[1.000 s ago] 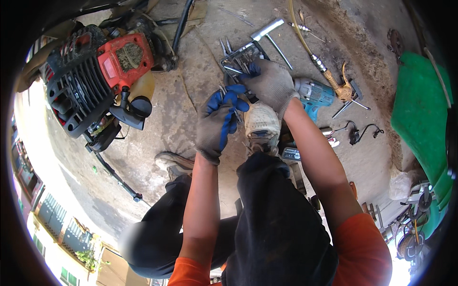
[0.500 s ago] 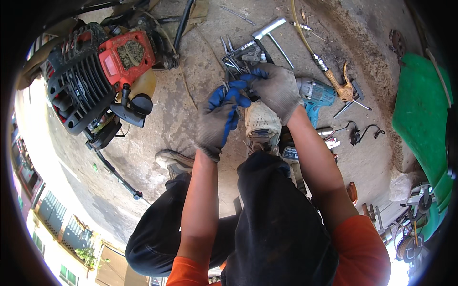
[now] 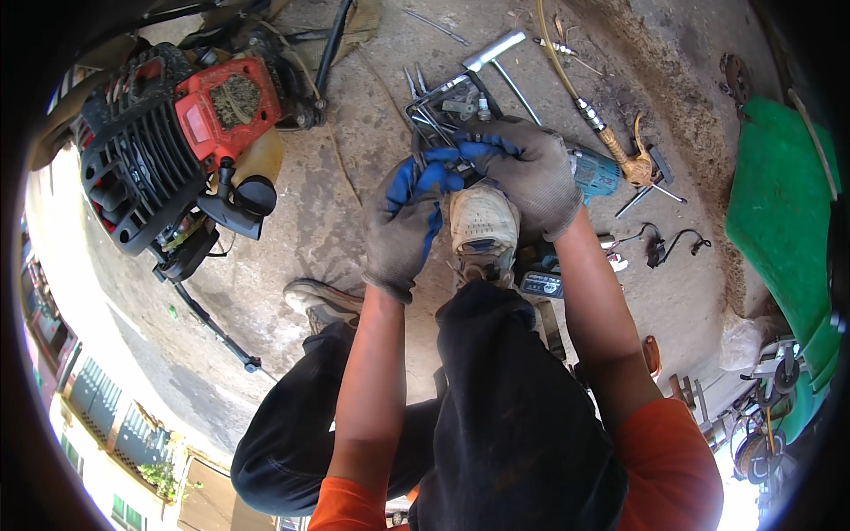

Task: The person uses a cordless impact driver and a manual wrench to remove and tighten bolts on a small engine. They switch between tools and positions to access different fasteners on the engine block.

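Observation:
Grey work gloves with blue palms cover both my hands, held close together above my right shoe (image 3: 484, 215). My left hand (image 3: 403, 219) is closed, its blue fingertips pressed together; whatever is between them is too small to make out. My right hand (image 3: 534, 173) curls beside it with the fingertips pinched, and its back hides what it grips. Just beyond the fingers lies a dark open tray (image 3: 460, 97) of small tools and metal parts. A teal power drill (image 3: 598, 173) lies on the ground, partly behind my right hand.
At the left stands an engine with a red cover (image 3: 212, 119). A T-handled wrench (image 3: 496, 51) lies past the tray. To the right are an air blow gun (image 3: 633, 164) on a yellow hose, black cables (image 3: 657, 248) and a green sheet (image 3: 779, 186). A battery pack (image 3: 542, 283) sits by my shoe.
My right hand has shifted slightly right and turned, its fingers curling in more. The left hand stays nearly in place, still pinched.

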Tool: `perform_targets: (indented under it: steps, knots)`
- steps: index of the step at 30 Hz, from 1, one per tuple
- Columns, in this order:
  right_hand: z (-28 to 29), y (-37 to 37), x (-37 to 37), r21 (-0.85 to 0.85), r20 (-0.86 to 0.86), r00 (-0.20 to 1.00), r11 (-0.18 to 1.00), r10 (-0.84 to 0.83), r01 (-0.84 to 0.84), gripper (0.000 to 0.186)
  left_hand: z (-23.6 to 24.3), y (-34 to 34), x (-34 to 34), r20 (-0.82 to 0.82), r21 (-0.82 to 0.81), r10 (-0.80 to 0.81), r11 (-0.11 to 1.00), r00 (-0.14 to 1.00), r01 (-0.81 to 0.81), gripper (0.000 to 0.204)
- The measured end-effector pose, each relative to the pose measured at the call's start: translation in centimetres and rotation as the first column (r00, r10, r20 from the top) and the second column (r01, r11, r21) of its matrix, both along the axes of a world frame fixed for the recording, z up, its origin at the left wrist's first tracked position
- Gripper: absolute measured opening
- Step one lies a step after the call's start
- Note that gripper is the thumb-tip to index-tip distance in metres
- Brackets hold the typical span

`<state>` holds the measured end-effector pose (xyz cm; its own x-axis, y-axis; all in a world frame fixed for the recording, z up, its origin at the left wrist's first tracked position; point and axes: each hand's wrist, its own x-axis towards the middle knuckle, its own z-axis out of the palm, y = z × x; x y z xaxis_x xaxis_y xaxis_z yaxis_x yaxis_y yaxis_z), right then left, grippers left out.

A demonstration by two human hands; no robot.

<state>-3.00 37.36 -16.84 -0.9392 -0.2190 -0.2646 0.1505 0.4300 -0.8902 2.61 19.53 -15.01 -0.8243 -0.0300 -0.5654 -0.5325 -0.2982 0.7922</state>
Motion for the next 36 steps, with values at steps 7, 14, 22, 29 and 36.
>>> perform_targets:
  steps: [7, 14, 22, 29, 36]
  knots:
    - [0.5, 0.7, 0.1, -0.128, -0.058, 0.998, 0.992, 0.009, -0.016, 0.03, 0.6, 0.9, -0.2, -0.109, -0.103, -0.015, 0.995, 0.994, 0.003, 0.029]
    - [3.1, 1.2, 0.0, -0.184, -0.073, 0.996, 0.981, 0.048, -0.061, 0.031, 1.0, 0.8, -0.3, -0.218, -0.229, -0.106, 0.972, 0.97, 0.054, 0.026]
    - [4.1, 1.0, 0.0, -0.152, -0.227, 0.972, 0.983, 0.069, -0.105, 0.032, 0.9, 0.4, -0.2, -0.388, -0.448, -0.238, 0.893, 0.89, 0.044, 0.04]
    - [4.6, 1.1, -0.1, -0.145, -0.26, 0.963, 0.983, 0.076, -0.116, 0.031, 1.3, 0.2, -0.7, -0.472, -0.525, -0.31, 0.851, 0.825, 0.019, 0.038]
    - [4.0, 0.0, -0.3, 0.028, 0.07, 0.996, 0.998, -0.057, 0.055, 0.029, 2.1, 0.9, -0.5, -0.183, -0.041, -0.059, 0.998, 0.981, 0.053, 0.029]
